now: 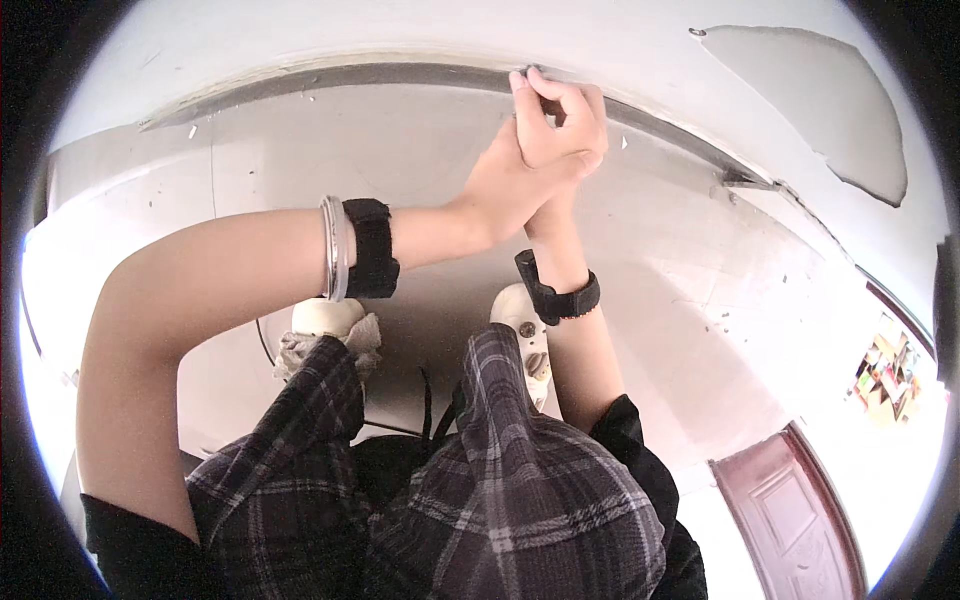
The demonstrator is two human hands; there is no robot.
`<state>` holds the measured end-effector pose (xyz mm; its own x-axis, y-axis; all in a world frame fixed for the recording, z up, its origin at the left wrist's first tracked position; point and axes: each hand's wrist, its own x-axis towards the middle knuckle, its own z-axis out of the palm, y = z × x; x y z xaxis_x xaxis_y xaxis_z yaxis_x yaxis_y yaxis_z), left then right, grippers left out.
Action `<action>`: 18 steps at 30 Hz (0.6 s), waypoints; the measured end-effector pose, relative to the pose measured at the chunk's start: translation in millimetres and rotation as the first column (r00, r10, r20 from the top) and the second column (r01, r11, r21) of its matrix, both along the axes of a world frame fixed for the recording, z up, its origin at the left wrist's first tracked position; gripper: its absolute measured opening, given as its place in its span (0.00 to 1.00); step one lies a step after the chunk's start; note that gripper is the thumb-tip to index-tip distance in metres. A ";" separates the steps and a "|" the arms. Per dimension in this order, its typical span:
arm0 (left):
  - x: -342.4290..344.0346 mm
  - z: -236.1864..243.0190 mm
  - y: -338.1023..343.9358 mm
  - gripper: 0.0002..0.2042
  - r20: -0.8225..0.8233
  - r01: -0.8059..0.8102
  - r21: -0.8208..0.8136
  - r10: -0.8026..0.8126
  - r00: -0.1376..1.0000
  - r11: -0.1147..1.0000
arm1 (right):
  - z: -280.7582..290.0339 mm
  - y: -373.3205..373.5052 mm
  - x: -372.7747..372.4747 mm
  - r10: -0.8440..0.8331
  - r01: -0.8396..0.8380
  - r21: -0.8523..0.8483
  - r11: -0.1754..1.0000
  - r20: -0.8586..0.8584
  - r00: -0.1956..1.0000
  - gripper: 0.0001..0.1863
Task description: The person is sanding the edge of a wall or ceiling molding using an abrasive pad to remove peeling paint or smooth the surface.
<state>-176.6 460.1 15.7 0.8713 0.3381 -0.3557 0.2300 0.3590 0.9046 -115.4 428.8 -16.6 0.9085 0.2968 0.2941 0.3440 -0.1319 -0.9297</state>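
My right hand [567, 115] reaches to the foot of the pale wall. Its thumb and index finger are pinched together, beside a small dark spot too little to make out. Across the back of that hand, near the wrist, lies my left hand [515, 180], its fingers wrapped round it. Black straps circle both wrists: a left strap [372, 248] next to a silvery bangle [334, 248], and a right strap [565, 300]. What the pinching fingertips hold, if anything, is hidden.
A dark skirting strip [400, 76] runs along the wall [400, 30]. Below me show my white shoes [515, 305] and plaid clothing [540, 490]. Small debris dots the grey floor [680, 330]. A reddish-brown door [785, 510] and a colourful heap [885, 375] are at right.
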 end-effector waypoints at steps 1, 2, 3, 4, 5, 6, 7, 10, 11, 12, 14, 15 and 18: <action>-0.4 0.5 -1.7 0.27 0.013 -0.060 0.031 0.059 0.998 0.998 | -2.5 1.0 1.1 -0.004 0.004 -0.001 1.000 0.002 1.000 0.04; -4.2 -5.4 -0.6 0.27 0.010 -0.062 0.034 0.062 0.998 0.998 | -5.5 4.8 -0.3 0.096 -0.097 -0.015 0.995 -0.002 0.995 0.05; -8.7 -11.5 1.8 0.29 -0.043 -0.108 0.001 0.108 0.993 0.994 | -8.3 7.6 -3.3 0.196 -0.196 -0.028 0.980 -0.008 0.981 0.06; -12.7 -17.5 2.8 0.30 -0.097 -0.156 -0.029 0.153 0.984 0.987 | -11.0 9.2 -8.4 0.200 -0.200 -0.025 0.980 -0.011 0.980 0.06; -13.6 -17.5 1.1 0.30 -0.096 -0.155 -0.028 0.151 0.984 0.988 | -13.1 8.6 -12.5 0.229 -0.231 -0.027 0.973 -0.060 0.972 0.06; -15.4 -17.1 -1.5 0.29 -0.028 -0.179 -0.054 0.178 0.984 0.982 | -15.5 7.0 -15.9 0.258 -0.263 -0.027 0.965 -0.108 0.960 0.07; -17.3 -16.7 -3.7 0.29 0.041 -0.202 -0.082 0.205 0.978 0.976 | -21.7 2.9 -19.2 0.230 -0.235 -0.042 0.971 -0.097 0.968 0.07; -24.8 -10.5 -7.0 0.34 -0.065 -0.063 0.014 0.064 0.996 0.998 | -22.1 -3.5 -26.0 0.091 -0.084 0.037 0.996 -0.216 0.972 0.08; -24.0 -12.0 -7.0 0.34 -0.066 -0.067 0.013 0.068 0.996 0.998 | -16.8 -5.2 -23.0 0.112 -0.104 0.045 0.994 -0.235 0.966 0.11; -20.6 -14.1 -7.4 0.35 -0.054 -0.053 0.019 0.054 0.997 0.998 | -11.5 -6.8 -20.5 0.114 -0.107 0.043 0.993 -0.234 0.965 0.11; -13.9 -12.4 -10.4 0.37 -0.042 -0.038 0.022 0.039 0.998 0.999 | -1.1 -10.5 -14.7 0.034 -0.022 0.048 0.999 -0.279 0.960 0.12; -9.7 -9.4 -11.6 0.37 -0.006 0.005 -0.001 -0.005 1.000 1.000 | -3.3 -13.8 -10.0 0.036 -0.028 0.034 0.999 -0.254 0.967 0.13; -4.0 -8.3 -14.6 0.38 0.008 0.076 0.008 -0.076 0.997 0.997 | 1.3 -18.0 -3.5 -0.021 0.036 0.065 0.997 -0.219 0.976 0.12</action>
<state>-180.6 445.5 7.4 0.8975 0.2736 -0.3460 0.2489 0.3335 0.9093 -118.9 410.9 -15.3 0.9609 0.2556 0.1067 0.1292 -0.0727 -0.9890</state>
